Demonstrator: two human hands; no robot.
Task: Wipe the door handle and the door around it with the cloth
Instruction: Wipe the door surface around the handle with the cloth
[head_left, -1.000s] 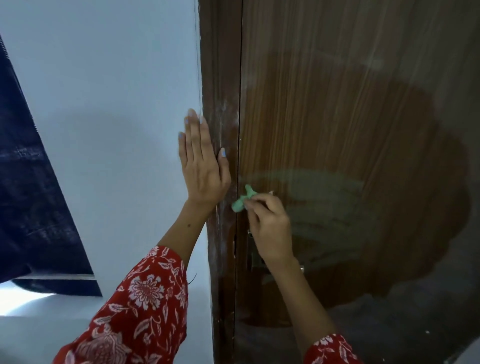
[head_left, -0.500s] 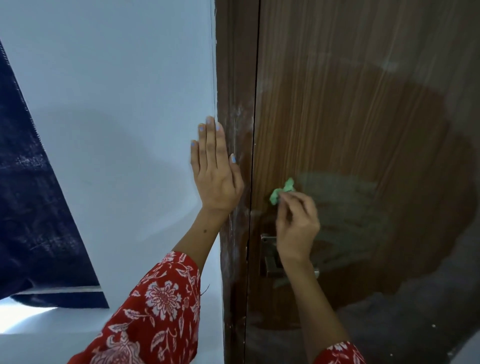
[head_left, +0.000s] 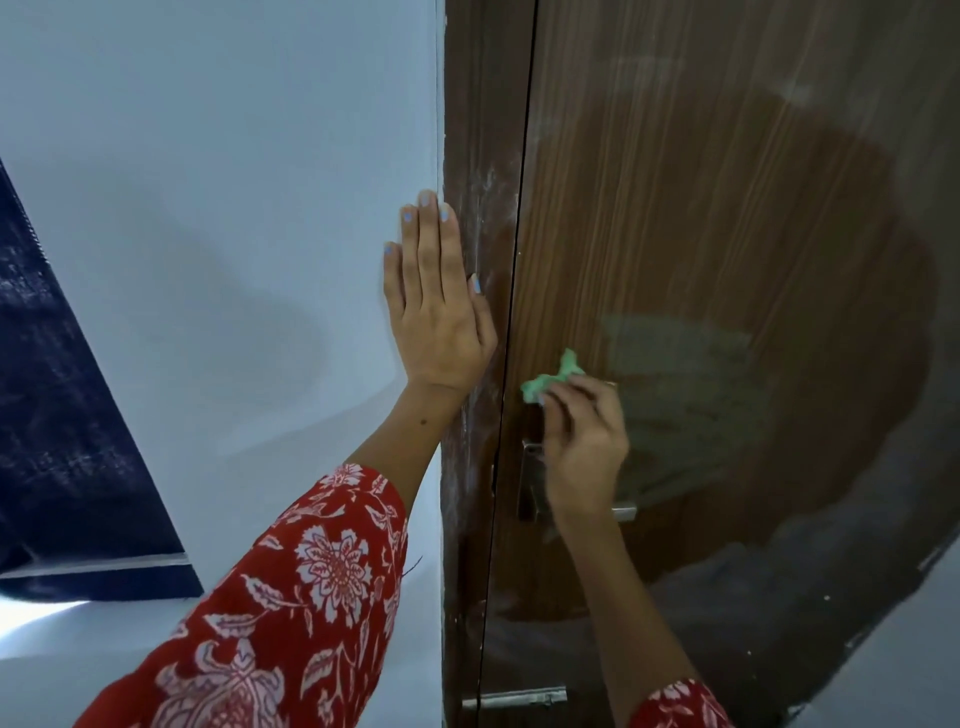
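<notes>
The right hand (head_left: 582, 441) is pinching a small crumpled green cloth (head_left: 551, 382) between fingertips and thumb, the grip clamped on it, and is pressing it to the brown door (head_left: 727, 260) just above the door handle (head_left: 530, 483). A pale, smeared patch is showing on the door to the right of the cloth, so I judge that this part is already being wiped — the handle itself is mostly hidden behind the hand, and I cannot tell if it is clean. White marks are remaining on the door frame (head_left: 478, 234). The left hand (head_left: 436, 312) is lying flat on the white wall (head_left: 234, 208), fingers straight and together, the thumb reaching onto the frame. The cloth is working near the narrow gap between door and frame; to the right the door surface is giving wide free room, while below it the handle lever is sticking out — the cloth may be catching there
</notes>
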